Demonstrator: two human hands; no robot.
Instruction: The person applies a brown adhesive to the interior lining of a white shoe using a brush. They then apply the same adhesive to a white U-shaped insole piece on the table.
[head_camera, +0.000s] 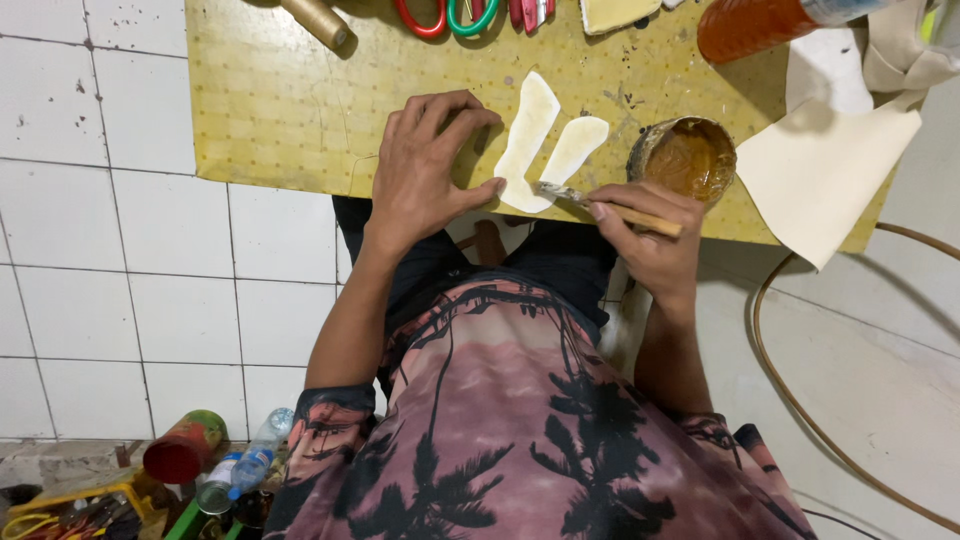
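A: Where the yellow board (280, 100) meets the person's lap, what are the hands doing?

B: The left hand (425, 165) lies palm down on the board, fingers spread and slightly bent, thumb tip pressing the lower edge of a long cream piece (528, 135). It holds nothing; it only pins that piece flat.

A: And the right?

B: The right hand (650, 235) is closed around a wooden brush (610, 207), fingers curled over the handle, wrist bent inward. The bristles touch the bottom end of the long piece, near the board's front edge.

A: What lies around them?

B: A shorter cream piece (575, 148) sits just beside the long one, angled away at the top. A round tin (685, 158) of amber glue stands right of it, close to the right hand. A pale sheet (820, 170) hangs over the board's right corner. Scissors (440, 15) with red and green handles lie at the far edge.
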